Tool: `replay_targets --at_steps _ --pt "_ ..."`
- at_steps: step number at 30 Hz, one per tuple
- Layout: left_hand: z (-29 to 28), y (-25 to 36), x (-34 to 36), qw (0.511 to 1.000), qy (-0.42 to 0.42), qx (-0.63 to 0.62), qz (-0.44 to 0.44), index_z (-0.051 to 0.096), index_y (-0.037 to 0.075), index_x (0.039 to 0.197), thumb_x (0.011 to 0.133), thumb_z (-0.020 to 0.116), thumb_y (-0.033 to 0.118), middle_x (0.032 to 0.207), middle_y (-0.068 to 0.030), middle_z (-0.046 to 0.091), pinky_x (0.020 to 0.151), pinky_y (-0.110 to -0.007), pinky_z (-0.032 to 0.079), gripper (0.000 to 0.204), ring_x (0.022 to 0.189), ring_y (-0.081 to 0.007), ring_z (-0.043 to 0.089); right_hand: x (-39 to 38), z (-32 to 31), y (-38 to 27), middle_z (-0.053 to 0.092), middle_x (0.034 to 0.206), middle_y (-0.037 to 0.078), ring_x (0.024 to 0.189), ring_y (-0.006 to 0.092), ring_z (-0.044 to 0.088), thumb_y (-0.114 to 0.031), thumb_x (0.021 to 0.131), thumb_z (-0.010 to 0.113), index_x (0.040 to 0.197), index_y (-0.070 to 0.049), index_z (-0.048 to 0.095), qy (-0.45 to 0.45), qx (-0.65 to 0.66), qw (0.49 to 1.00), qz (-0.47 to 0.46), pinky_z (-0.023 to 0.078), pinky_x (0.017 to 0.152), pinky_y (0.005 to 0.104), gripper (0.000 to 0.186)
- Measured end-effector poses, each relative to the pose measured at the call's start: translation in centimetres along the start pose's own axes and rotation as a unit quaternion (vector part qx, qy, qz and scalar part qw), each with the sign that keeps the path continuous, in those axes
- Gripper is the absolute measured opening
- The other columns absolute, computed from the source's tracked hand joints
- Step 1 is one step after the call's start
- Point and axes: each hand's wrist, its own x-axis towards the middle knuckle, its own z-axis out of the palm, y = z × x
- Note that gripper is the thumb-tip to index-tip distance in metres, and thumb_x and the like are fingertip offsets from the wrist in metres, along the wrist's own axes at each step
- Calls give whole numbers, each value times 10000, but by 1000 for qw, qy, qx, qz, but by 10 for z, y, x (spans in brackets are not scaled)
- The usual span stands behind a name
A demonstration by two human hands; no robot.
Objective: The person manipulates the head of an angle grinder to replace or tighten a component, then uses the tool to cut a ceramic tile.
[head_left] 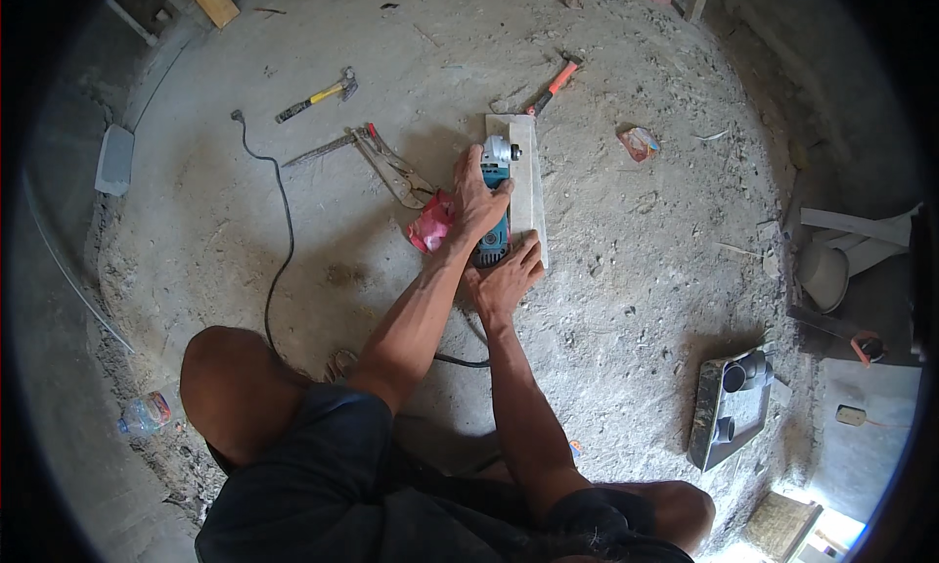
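Observation:
A teal angle grinder [496, 177] with a silver gear head lies lengthwise over a pale, narrow slab [527, 196] on the floor. The grinder's dark spindle end points right; I make out no disc on it. My left hand [477, 203] wraps round the body just behind the head, thumb across the top. Around the rear end, my right hand [506, 275] is closed, its fingers reaching over toward the slab. A crumpled pink wrapper [431, 223] lies beside my left wrist. The black cord [288, 240] runs past my knee and ends in a plug at the left.
A yellow-handled hammer [319, 96], a hacksaw-like tool [386, 164] and a red-handled hammer [556, 86] lie farther off. At right are a tray [702, 436] holding dark pipe fittings and a torn wrapper [638, 143]. A plastic bottle [147, 413] rests at left.

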Motion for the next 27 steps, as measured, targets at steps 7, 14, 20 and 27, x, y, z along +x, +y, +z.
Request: replay_targets --at_steps 7,14,20,27 --pt "0 3 0 1000 -7 6 -10 423 13 1357 771 812 153 1319 -237 499 1058 -494 413 717 1255 -425 478 1 -1 2 306 1487 277 1304 447 325 -212 545 850 1531 89 144 -11 -9 1000 2 245 1173 471 1250" --pt "-1 2 2 1000 -8 -6 -5 429 10 1336 760 802 130 1277 -237 514 1042 -500 414 697 1224 -430 491 0 -1 3 300 1488 282 1305 449 322 -212 549 845 1525 89 160 -6 -7 1000 -6 255 1169 476 1230" --pt "2 0 0 1000 0 -2 5 423 12 1339 767 803 133 1280 -238 514 1040 -497 413 698 1226 -430 490 1 -1 3 296 1485 282 1300 449 323 -208 547 838 1524 88 159 -1 -11 1000 -7 269 1162 480 1227" --pt "2 4 -1 1000 -7 -3 -6 417 15 1348 776 806 148 1291 -240 515 1037 -501 417 704 1230 -433 494 0 -1 6 296 1486 279 1292 448 325 -208 550 839 1528 89 154 -3 2 1000 -4 278 1156 479 1230"
